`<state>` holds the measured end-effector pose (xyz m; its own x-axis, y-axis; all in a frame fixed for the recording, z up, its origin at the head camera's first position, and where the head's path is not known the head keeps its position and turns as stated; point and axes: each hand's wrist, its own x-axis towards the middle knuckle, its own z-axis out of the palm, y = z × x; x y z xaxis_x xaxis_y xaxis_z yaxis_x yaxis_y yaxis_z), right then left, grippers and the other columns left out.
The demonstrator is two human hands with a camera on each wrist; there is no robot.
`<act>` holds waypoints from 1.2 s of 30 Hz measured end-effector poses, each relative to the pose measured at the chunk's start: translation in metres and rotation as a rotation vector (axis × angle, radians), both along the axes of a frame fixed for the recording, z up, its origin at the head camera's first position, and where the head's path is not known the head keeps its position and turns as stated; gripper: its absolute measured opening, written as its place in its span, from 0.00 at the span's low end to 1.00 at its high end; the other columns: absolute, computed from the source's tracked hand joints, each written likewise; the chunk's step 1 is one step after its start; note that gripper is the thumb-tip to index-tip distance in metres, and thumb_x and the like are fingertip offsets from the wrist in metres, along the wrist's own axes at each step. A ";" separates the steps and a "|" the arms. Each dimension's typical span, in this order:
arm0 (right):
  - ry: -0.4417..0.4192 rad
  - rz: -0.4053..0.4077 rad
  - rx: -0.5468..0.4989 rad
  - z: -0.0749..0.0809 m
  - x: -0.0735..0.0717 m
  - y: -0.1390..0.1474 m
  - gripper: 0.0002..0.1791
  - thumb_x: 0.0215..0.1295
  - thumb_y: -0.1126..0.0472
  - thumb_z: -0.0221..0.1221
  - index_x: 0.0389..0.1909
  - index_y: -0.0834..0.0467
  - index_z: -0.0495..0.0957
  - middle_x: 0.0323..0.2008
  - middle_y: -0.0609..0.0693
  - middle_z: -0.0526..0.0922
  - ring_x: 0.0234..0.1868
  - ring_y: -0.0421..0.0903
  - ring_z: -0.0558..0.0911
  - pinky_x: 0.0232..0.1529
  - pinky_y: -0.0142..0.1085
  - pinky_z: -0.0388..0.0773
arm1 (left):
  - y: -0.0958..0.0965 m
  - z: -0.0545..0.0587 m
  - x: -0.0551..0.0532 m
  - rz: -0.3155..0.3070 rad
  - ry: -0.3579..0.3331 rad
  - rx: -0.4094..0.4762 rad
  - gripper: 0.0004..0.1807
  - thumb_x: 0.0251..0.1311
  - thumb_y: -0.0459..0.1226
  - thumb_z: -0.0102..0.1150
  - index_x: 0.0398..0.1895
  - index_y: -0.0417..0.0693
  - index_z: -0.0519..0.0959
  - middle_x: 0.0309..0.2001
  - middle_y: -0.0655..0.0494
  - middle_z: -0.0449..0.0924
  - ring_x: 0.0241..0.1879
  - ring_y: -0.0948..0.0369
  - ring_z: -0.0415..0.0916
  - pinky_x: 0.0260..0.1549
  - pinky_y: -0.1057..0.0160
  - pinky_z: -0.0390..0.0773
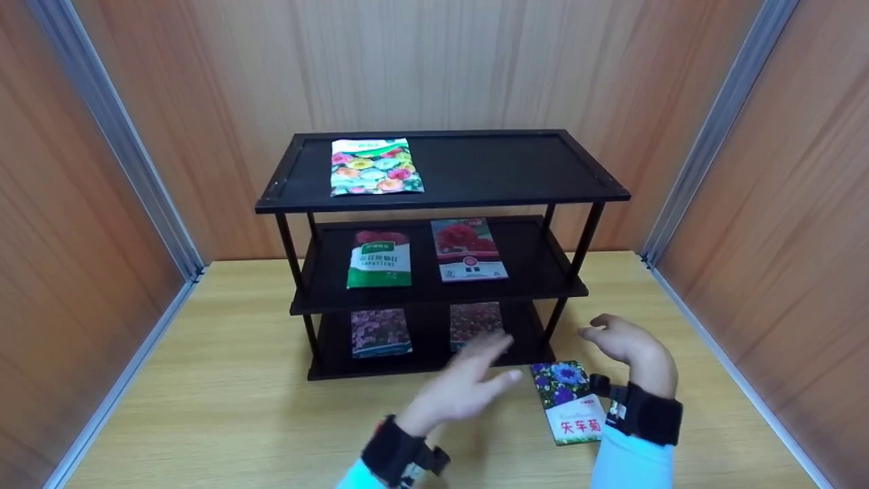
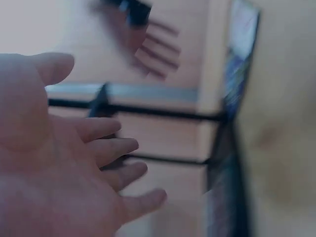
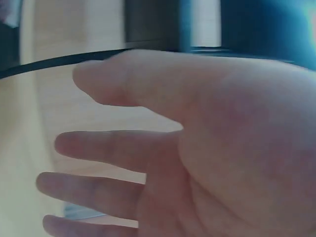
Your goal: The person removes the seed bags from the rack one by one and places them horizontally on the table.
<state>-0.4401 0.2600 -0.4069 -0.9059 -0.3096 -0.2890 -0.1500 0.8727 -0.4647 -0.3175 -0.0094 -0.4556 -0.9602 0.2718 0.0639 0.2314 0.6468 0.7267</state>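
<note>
My left hand hovers in front of the bottom shelf, its fingers extended and holding nothing; the left wrist view shows its bare palm with fingers spread. To the right of the shelf rack, my right hand is raised above the table, and its spread fingers hold nothing in the right wrist view. Below it on the table lies a seed packet with blue flowers, partly covered by the right wrist. A dark red flower packet on the bottom shelf is partly hidden behind the left fingertips.
A black three-tier rack stands against wooden panels. Its top holds a colourful flower packet. The middle shelf carries a green-and-white packet and a red flower packet. A purple flower packet lies on the bottom shelf.
</note>
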 end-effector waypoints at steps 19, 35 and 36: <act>0.391 0.132 -0.219 0.069 0.086 -0.046 0.40 0.75 0.35 0.49 0.81 0.44 0.49 0.83 0.54 0.46 0.83 0.63 0.41 0.74 0.72 0.46 | -0.062 0.089 0.057 0.315 0.444 -0.271 0.41 0.72 0.67 0.37 0.82 0.64 0.47 0.82 0.67 0.40 0.84 0.53 0.29 0.78 0.35 0.30; 1.021 0.323 -0.442 0.126 0.086 -0.116 0.36 0.74 0.48 0.55 0.79 0.43 0.55 0.83 0.47 0.48 0.84 0.55 0.42 0.79 0.67 0.46 | -0.098 0.153 0.064 0.507 0.853 -0.372 0.42 0.72 0.58 0.49 0.82 0.55 0.48 0.83 0.55 0.48 0.83 0.47 0.33 0.78 0.36 0.28; 0.990 0.301 -0.419 0.135 0.080 -0.120 0.36 0.75 0.46 0.53 0.80 0.41 0.53 0.83 0.45 0.46 0.84 0.54 0.41 0.79 0.66 0.45 | -0.102 0.162 0.060 0.521 0.826 -0.388 0.42 0.73 0.60 0.46 0.82 0.55 0.47 0.83 0.55 0.46 0.83 0.48 0.32 0.78 0.36 0.27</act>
